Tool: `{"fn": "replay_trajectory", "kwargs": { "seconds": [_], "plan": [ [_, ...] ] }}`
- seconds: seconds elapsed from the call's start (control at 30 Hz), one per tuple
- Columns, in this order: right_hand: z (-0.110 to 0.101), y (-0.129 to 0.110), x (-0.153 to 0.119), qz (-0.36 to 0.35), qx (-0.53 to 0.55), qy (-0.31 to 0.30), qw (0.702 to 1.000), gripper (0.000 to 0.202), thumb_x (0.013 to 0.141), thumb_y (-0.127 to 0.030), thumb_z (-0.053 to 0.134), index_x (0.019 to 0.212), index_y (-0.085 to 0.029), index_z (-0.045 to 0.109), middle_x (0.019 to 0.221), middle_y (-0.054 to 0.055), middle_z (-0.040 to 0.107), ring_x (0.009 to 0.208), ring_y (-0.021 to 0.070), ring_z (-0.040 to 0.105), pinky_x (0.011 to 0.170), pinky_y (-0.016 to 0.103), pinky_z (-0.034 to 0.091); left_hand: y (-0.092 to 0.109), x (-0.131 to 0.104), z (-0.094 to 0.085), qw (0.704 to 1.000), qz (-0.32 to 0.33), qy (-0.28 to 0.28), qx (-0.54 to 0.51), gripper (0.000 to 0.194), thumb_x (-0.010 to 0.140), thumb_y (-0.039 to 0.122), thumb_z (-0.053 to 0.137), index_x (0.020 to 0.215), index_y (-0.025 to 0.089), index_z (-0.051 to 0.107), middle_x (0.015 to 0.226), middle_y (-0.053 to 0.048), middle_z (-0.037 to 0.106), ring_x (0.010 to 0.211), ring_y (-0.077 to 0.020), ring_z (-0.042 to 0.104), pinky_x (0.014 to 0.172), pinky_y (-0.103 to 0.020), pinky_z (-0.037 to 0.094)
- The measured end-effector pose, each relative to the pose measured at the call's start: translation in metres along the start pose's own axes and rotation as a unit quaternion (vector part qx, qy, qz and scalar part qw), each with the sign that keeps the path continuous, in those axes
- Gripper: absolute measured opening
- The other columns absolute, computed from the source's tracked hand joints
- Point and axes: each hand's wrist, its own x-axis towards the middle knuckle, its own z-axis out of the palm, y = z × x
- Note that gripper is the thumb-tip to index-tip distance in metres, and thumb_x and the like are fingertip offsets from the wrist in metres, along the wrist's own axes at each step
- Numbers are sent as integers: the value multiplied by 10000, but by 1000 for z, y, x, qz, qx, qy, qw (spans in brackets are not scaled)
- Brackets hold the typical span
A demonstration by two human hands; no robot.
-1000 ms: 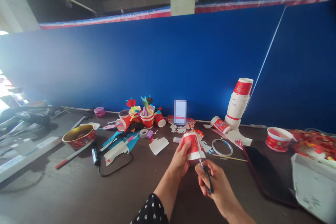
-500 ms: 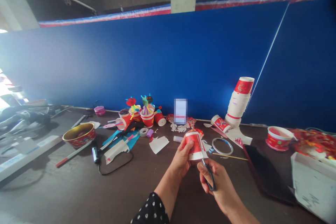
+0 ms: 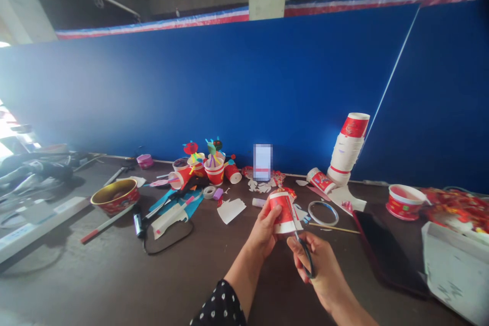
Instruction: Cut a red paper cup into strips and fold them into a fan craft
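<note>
A red and white paper cup (image 3: pixel 281 211) is gripped in my left hand (image 3: pixel 266 229), fingers round its left side. My right hand (image 3: pixel 315 262) is closed round the dark handles of a pair of scissors (image 3: pixel 307 260). The scissor blades meet the cup's lower right edge, where a slit runs up its side; how far the blades reach in is hard to see. Behind the cup lie white paper scraps (image 3: pixel 263 183) and a small white roll (image 3: pixel 260 202). To the right rests a ring of clear tape (image 3: pixel 323 213).
A leaning stack of paper cups (image 3: pixel 347 153) stands at the back right. A dark tablet (image 3: pixel 387 254) and a white box (image 3: pixel 454 270) lie on the right. Leftward are a glue gun (image 3: pixel 173 218), a gold-rimmed bowl (image 3: pixel 116 199) and decorated cups (image 3: pixel 214 170). A blue partition (image 3: pixel 214 81) rises behind.
Almost nothing differs. My right hand and the scissors have shifted very slightly, while the cup stays in my left hand.
</note>
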Motion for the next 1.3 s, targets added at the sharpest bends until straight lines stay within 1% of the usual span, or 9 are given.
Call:
{"fn": "replay_trajectory", "kwargs": {
  "seconds": [0.2, 0.53, 0.7, 0.83, 1.0, 1.07, 1.17, 1.23, 1.3],
  "plan": [
    [1, -4, 1, 7, 11, -6, 1000, 411, 633, -513, 713, 658, -171, 486, 453, -66, 470, 331, 38, 369, 345, 181, 178, -1, 1, -1, 1000, 9, 0, 1, 548, 722, 340, 701, 1211, 177, 515, 844, -63, 671, 647, -161, 619, 587, -242, 485],
    [1, -4, 0, 0, 27, -15, 1000, 385, 668, -511, 688, 702, -173, 506, 498, -60, 483, 363, 46, 383, 368, 186, 202, 0, 0, 1, 1000, 4, 8, -2, 569, 685, 344, 733, 1189, 163, 540, 836, -70, 675, 656, -171, 626, 603, -248, 486],
    [2, -1, 2, -8, 32, -14, 999, 369, 680, -490, 689, 704, -171, 504, 486, -73, 459, 352, 38, 363, 368, 189, 216, -2, 0, 0, 1000, 4, 8, 0, 573, 702, 340, 717, 1215, 180, 519, 854, -66, 677, 650, -167, 629, 602, -247, 485],
    [2, 0, 3, -12, 25, -9, 1000, 371, 685, -490, 687, 708, -170, 500, 482, -76, 457, 346, 35, 360, 368, 189, 219, -1, 0, 1, 1000, -1, 10, -10, 528, 719, 358, 705, 1181, 167, 538, 839, -68, 679, 653, -175, 631, 602, -254, 489],
    [2, -2, 2, -7, 20, -8, 1000, 393, 680, -518, 679, 692, -175, 488, 474, -74, 453, 338, 38, 355, 360, 190, 202, 2, -1, 4, 998, -41, 24, -47, 477, 732, 379, 683, 1116, 120, 571, 877, -94, 674, 669, -189, 632, 618, -278, 499],
    [2, -4, 2, -5, 16, -9, 1000, 394, 679, -522, 676, 682, -179, 481, 473, -75, 452, 340, 39, 355, 362, 189, 193, 3, -1, 3, 997, -59, 19, -47, 438, 736, 395, 674, 1042, 89, 604, 852, -107, 671, 660, -192, 630, 614, -281, 499],
    [1, -6, 0, 0, 14, -16, 1000, 399, 678, -528, 670, 673, -184, 468, 481, -75, 460, 354, 42, 366, 377, 188, 201, 5, -1, 1, 998, -50, 32, -30, 385, 726, 386, 687, 942, 74, 628, 782, -102, 667, 632, -182, 622, 604, -276, 497],
    [0, -6, 0, 10, 11, -32, 999, 402, 702, -546, 637, 677, -184, 464, 502, -66, 482, 378, 48, 393, 394, 185, 213, 6, 0, 0, 998, -35, 42, -19, 372, 708, 372, 707, 930, 85, 626, 733, -78, 661, 600, -170, 614, 590, -273, 493],
    [-1, -5, -1, 21, 5, -49, 999, 405, 729, -564, 599, 694, -184, 464, 529, -57, 502, 403, 53, 416, 408, 182, 215, 8, 0, 0, 999, -25, 37, -9, 396, 693, 374, 719, 954, 93, 619, 719, -67, 658, 592, -174, 615, 576, -278, 492]
  ]
}}
